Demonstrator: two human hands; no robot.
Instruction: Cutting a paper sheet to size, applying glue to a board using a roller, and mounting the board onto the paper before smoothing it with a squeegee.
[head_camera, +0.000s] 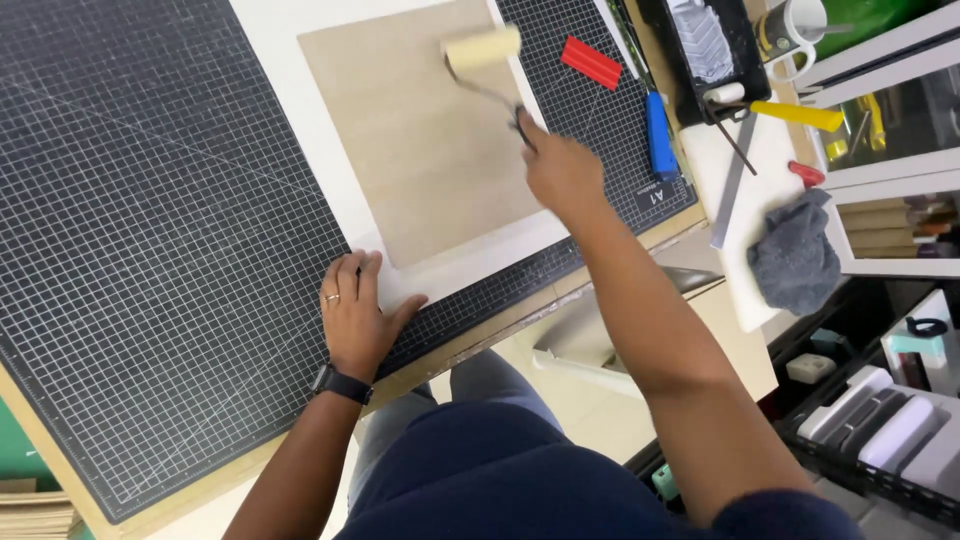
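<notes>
The step in hand is rolling a coating across a flat panel. The right hand (560, 170) is closed around the handle of a small paint roller (483, 50), whose pale foam sleeve rests on the far right corner of a tan wooden board (420, 140). The board lies on a white backing sheet (470, 262), which in turn lies on a large dark gridded cutting mat (150, 250) covering the table. The left hand (355, 310) is spread flat, fingers extended, pressing the near left corner of the white sheet against the mat; it holds nothing and acts as a clamp. To the right of the board, on the mat, lie a red ribbed block (592, 63) and a blue-handled tool (660, 135). Further right stand a black roller tray (705, 50), a yellow-handled tool (798, 115), a metal ruler (732, 180) and a grey cloth (795, 255) on a white board. Whether the board surface is already wet cannot be told from this view. With the roller at the far edge of the board, the stroke appears to be at one end of its travel. The next move calls for a straight pull toward the near edge with even downward pressure, the sleeve kept flat on the board so that no edge ridge forms, and the left hand held firmly in place so that the sheet and board do not slide on the mat.
</notes>
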